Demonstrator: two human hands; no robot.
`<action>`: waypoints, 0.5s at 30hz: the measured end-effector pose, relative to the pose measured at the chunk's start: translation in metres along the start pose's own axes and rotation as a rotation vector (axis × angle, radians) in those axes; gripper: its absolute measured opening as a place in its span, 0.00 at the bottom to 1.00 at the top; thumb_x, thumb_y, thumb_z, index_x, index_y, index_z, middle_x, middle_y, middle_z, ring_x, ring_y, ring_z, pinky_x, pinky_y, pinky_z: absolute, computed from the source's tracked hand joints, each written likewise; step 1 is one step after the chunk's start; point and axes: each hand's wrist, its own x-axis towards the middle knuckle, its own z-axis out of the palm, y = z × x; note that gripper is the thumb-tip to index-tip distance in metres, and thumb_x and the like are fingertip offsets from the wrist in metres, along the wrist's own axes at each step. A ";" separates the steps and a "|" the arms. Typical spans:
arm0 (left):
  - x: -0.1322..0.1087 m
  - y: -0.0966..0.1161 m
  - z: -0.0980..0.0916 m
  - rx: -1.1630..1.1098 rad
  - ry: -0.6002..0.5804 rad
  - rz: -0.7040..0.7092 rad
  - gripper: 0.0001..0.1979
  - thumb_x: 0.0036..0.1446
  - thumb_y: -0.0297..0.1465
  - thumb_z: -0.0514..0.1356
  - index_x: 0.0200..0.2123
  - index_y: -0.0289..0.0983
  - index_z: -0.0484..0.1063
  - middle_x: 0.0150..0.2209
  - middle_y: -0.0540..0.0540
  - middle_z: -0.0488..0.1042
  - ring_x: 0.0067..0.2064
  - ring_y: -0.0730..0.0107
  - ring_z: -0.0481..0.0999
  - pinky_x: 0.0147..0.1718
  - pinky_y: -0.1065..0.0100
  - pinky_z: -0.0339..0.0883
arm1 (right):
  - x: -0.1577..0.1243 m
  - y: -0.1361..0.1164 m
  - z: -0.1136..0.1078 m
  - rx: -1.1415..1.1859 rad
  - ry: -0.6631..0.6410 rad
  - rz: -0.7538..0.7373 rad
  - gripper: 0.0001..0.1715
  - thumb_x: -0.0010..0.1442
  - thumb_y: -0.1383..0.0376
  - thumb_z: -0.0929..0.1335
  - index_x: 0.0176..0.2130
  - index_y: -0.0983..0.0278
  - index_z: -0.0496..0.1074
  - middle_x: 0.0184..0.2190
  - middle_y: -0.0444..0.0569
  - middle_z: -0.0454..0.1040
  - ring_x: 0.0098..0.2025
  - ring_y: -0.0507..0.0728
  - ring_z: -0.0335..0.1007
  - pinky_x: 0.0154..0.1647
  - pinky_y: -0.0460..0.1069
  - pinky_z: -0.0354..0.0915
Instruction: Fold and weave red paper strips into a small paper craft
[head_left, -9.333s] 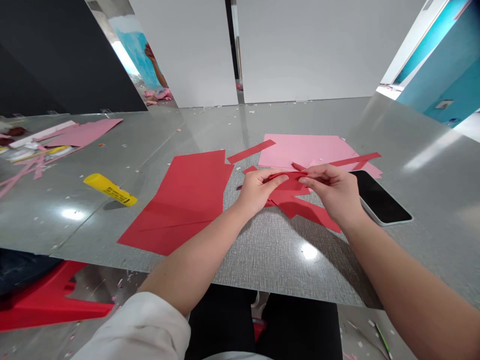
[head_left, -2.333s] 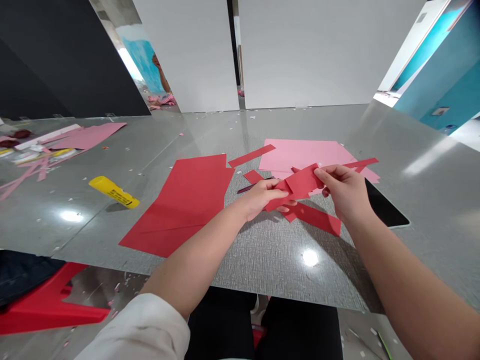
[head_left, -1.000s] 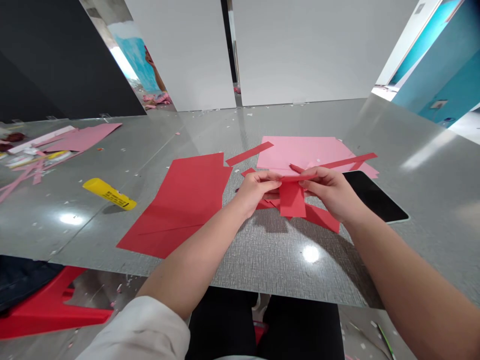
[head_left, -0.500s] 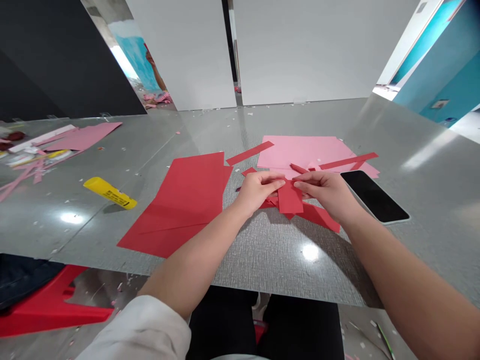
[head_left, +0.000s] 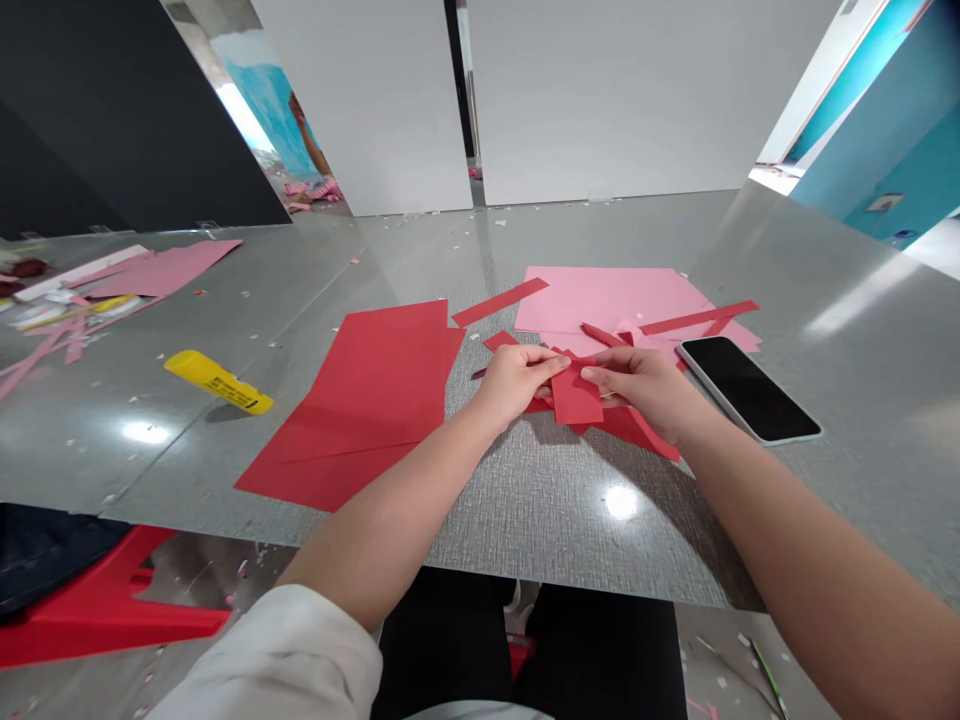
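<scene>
**My left hand [head_left: 517, 385] and right hand [head_left: 637, 388] pinch a red paper piece [head_left: 576, 398]**

Closest to me, a white sleeve [head_left: 277, 650] covers my left arm, and my black trousers [head_left: 450, 640] show past the table's edge. Down to the left stands a red plastic stool [head_left: 97, 625].

On the grey textured table top [head_left: 540, 520], my hands are almost meeting. The fingers of each are pressed together and curled, pinching opposite sides of the red paper piece, which hangs just above the table between them. I cannot tell exactly which fingertips grip it. Red paper offcuts [head_left: 630, 425] lie under my hands, and a small dark tip [head_left: 475, 374], too small to identify, pokes out just beyond my left hand.

A large red paper sheet [head_left: 367, 400] lies to the left of my left hand, and a black smartphone [head_left: 746, 390] lies face up just beyond my right hand. Farther ahead are a pink paper sheet [head_left: 600, 300] and a loose red paper strip [head_left: 499, 302]. A yellow glue stick [head_left: 217, 382] lies well to the left, near pink paper offcuts [head_left: 165, 270]. Beyond the table stand white partition panels [head_left: 360, 90], with another person's arm [head_left: 309, 150] visible past them.
</scene>
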 end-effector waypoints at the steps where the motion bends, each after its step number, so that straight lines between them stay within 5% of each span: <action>1: 0.001 0.000 0.000 -0.005 0.014 0.011 0.05 0.50 0.31 0.61 0.28 0.34 0.74 0.27 0.48 0.75 0.30 0.71 0.75 0.32 0.65 0.71 | 0.000 0.000 -0.001 -0.027 -0.035 0.030 0.12 0.46 0.58 0.72 0.30 0.62 0.75 0.29 0.50 0.76 0.30 0.55 0.73 0.33 0.53 0.73; 4: 0.002 -0.002 -0.002 -0.012 0.058 0.039 0.06 0.49 0.32 0.62 0.29 0.34 0.74 0.27 0.48 0.74 0.28 0.72 0.74 0.31 0.65 0.71 | -0.001 0.001 -0.003 -0.080 -0.111 0.085 0.14 0.45 0.56 0.72 0.26 0.64 0.74 0.25 0.50 0.74 0.28 0.55 0.73 0.31 0.52 0.73; 15: 0.005 -0.008 -0.005 0.013 0.065 0.059 0.10 0.49 0.36 0.62 0.29 0.34 0.74 0.27 0.47 0.74 0.27 0.71 0.74 0.29 0.66 0.70 | 0.001 0.002 0.000 -0.087 -0.064 0.115 0.14 0.42 0.56 0.73 0.23 0.64 0.72 0.23 0.48 0.73 0.24 0.53 0.72 0.30 0.52 0.73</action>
